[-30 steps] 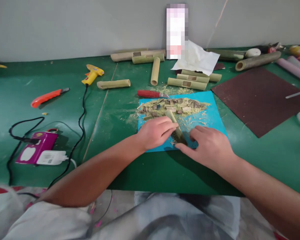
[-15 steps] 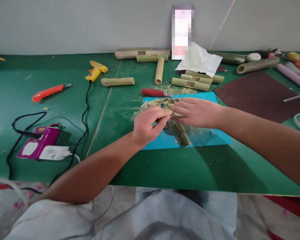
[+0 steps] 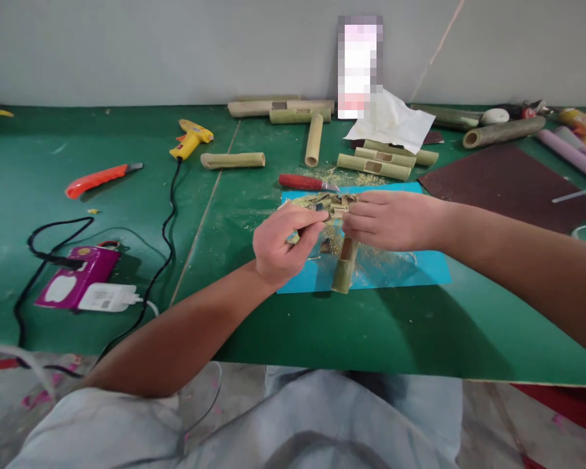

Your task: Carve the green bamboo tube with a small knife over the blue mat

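My right hand [image 3: 388,220] grips the upper end of a short green bamboo tube [image 3: 344,268], which points down toward me over a blue mat [image 3: 410,268]. My left hand [image 3: 279,242] is curled just left of the tube, its thumb and fingers pinched on something small that I cannot make out. A heap of bamboo chips and shavings [image 3: 329,203] lies on the mat's far edge, right behind both hands. A red-handled knife [image 3: 303,182] rests just beyond the mat.
Several cut bamboo tubes [image 3: 375,165] lie toward the back of the green table [image 3: 53,195]. An orange utility knife [image 3: 100,178], a yellow glue gun [image 3: 191,138] with black cord and a purple device [image 3: 75,285] are at left. Brown sandpaper [image 3: 505,185] lies at right.
My right hand moved from the mat's near edge up to the tube's far end. The tube swung from a diagonal to pointing nearly straight at me, and my left hand curled tighter.
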The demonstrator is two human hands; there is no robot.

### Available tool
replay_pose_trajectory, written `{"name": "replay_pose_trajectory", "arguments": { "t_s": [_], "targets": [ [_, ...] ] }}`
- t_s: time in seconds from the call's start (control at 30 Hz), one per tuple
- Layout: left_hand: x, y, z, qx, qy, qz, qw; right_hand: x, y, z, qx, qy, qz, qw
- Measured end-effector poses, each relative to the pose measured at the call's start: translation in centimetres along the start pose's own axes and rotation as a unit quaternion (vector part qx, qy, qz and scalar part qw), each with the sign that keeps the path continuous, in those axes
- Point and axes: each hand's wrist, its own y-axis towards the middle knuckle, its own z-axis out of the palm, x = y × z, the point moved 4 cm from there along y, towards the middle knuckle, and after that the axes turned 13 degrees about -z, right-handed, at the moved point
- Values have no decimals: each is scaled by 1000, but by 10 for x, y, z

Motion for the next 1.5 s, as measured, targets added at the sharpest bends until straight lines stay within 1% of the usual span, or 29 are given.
{"name": "replay_pose_trajectory", "arguments": {
  "t_s": [0.03,0.07,0.1,0.13,0.17,0.2,0.23,0.27,0.3,0.37,0.43,0.57,0.7,0.8,0.9,1.0,1.1,1.17,1.3,1.33,1.47,1.5],
  "targets": [
    [1,0,-2,-15,-8,-16,1000,6,-5,0,15,-20,-65,998],
    [2,0,-4,-28,-16,-35,999,10,-10,0,16,-48,-78,996],
    [2,0,-5,-38,-24,-55,997,13,-15,0,11,-73,-53,996],
    [3,0,-7,-44,-29,-73,996,16,-20,-1,-5,-84,-7,996],
    [2,0,-7,-46,-32,-84,995,18,-24,0,-19,-81,67,994],
    [0,0,-7,-45,-28,-84,995,21,-28,2,-24,-67,150,986],
    [-1,0,-7,-38,-19,-78,996,27,-30,4,-31,-43,219,974],
    [-2,1,-5,-24,-5,-68,997,34,-31,8,-34,-10,267,963],
    [-3,1,-2,-3,13,-59,998,41,-31,13,-33,20,301,953],
    [0,2,6,47,47,-50,997,54,-26,21,-34,56,328,942],
    [6,2,13,90,68,-50,992,61,-22,28,-30,69,349,934],
    [16,1,22,140,91,-66,984,66,-22,37,-10,87,363,928],
    [17,-1,26,181,100,-81,975,69,-27,41,8,115,366,923],
    [17,0,27,189,111,-82,972,74,-30,40,-2,111,370,922],
    [22,1,28,185,135,-85,970,77,-29,40,-13,119,370,921],
    [28,3,29,188,172,-80,964,78,-26,42,-9,145,363,920],
    [27,1,31,197,193,-70,959,77,-24,43,-8,153,364,918],
    [21,-3,34,220,185,-58,956,77,-24,44,-11,152,366,918],
    [11,-12,40,301,151,-9,941,77,-24,46,-25,146,361,921],
    [12,-12,40,305,151,-3,940,77,-24,46,-25,147,362,920],
    [18,-7,37,261,182,-12,948,75,-24,46,-21,156,369,916],
    [19,-7,38,266,186,-8,946,75,-24,46,-22,158,370,915]
  ]
}}
